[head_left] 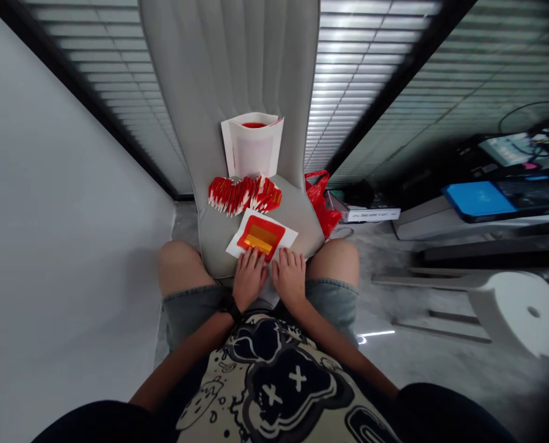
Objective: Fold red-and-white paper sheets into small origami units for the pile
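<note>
On the grey chair seat lies a white sheet (289,235) bearing a red rounded piece (278,231) with a golden strip (258,244) across it. My left hand (249,277) rests flat with its fingertips on the lower edge of the red piece and strip. My right hand (289,275) lies flat at the sheet's lower right corner, fingers stretched out. Neither hand grips anything. Above the sheet is a fanned row of red and white pieces (230,195). Behind that row, a white open packet (254,151) with red inside leans against the chair back.
The grey chair (228,55) stands before window blinds. Right of it are a red plastic bag (320,203) and a white box (373,214). Farther right are a blue object (481,199) and a white stool (525,314). A wall (62,215) runs along the left.
</note>
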A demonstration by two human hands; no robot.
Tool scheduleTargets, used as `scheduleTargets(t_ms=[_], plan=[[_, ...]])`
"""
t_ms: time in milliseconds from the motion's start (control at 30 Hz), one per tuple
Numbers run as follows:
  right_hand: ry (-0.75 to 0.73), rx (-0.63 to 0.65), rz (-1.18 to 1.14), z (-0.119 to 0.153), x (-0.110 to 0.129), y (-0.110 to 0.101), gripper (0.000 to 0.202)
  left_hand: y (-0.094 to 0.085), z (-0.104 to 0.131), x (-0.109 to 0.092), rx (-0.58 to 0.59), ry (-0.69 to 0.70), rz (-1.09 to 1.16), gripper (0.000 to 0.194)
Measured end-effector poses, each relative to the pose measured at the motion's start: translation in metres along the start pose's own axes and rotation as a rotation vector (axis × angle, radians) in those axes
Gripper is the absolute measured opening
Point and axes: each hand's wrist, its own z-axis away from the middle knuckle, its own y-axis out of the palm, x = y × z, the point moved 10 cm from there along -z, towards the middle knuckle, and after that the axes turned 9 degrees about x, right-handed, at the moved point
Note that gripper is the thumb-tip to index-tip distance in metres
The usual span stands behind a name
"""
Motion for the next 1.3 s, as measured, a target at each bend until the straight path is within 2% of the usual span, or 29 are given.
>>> scheduleTargets(t_ms=[67, 167, 233, 300, 367, 500, 600, 700, 767, 900, 967, 1033, 1100, 1167, 1233, 1300], plan=[[-0.145, 0.031, -0.016, -0.01, 0.005, -0.007, 0.042, -0.004, -0.005, 0.002, -0.025, 0.008, 0.01, 0.042], [-0.43, 0.121, -0.011, -0.035, 0.012, -0.006, 0.042, -0.008, -0.016, 0.011, -0.015, 0.014, 0.02, 0.039], [-0.491, 0.185, 0.021, -0.056, 0.004, 0.002, 0.044, -0.009, -0.025, 0.016, 0.019, 0.033, 0.018, 0.037], [-0.48, 0.261, 0.046, -0.071, -0.008, 0.014, 0.044, -0.011, -0.033, 0.02, 0.051, 0.072, 0.004, 0.038], [-0.424, 0.308, 0.044, -0.076, -0.019, 0.026, 0.048, -0.016, -0.037, 0.021, 0.065, 0.132, -0.016, 0.041], [-0.209, 0.245, -0.092, -0.051, -0.029, 0.043, 0.061, -0.032, -0.024, 0.006, 0.029, 0.278, 0.001, 0.04], [0.003, 0.145, -0.319, -0.019, -0.026, 0.054, 0.063, -0.041, -0.005, 0.003, -0.052, 0.169, 0.075, 0.039], [0.125, 0.106, -0.504, 0.005, -0.015, 0.058, 0.062, -0.029, 0.013, 0.003, -0.064, 0.076, 0.097, 0.043], [0.074, 0.097, -0.527, 0.006, -0.008, 0.049, 0.054, -0.016, 0.017, 0.004, -0.035, 0.075, 0.087, 0.046], [-0.224, 0.155, -0.37, -0.019, -0.012, 0.024, 0.043, -0.001, 0.009, 0.017, 0.015, 0.103, 0.024, 0.048], [-0.365, 0.204, -0.228, -0.034, -0.022, 0.023, 0.045, 0.0, 0.001, 0.026, 0.04, 0.156, -0.006, 0.048], [-0.444, 0.234, -0.109, -0.043, -0.031, 0.028, 0.047, -0.003, -0.005, 0.032, 0.07, 0.254, -0.025, 0.045], [-0.464, 0.246, -0.032, -0.043, -0.034, 0.037, 0.049, -0.007, -0.007, 0.036, 0.094, 0.38, -0.027, 0.038], [-0.42, 0.227, 0.007, -0.037, -0.032, 0.041, 0.05, -0.013, -0.006, 0.041, 0.094, 0.465, -0.009, 0.035], [-0.342, 0.194, 0.012, -0.03, -0.028, 0.041, 0.049, -0.017, -0.005, 0.046, 0.068, 0.465, 0.024, 0.034], [-0.295, 0.181, -0.006, -0.028, -0.026, 0.04, 0.047, -0.017, -0.006, 0.052, 0.04, 0.398, 0.053, 0.035]])
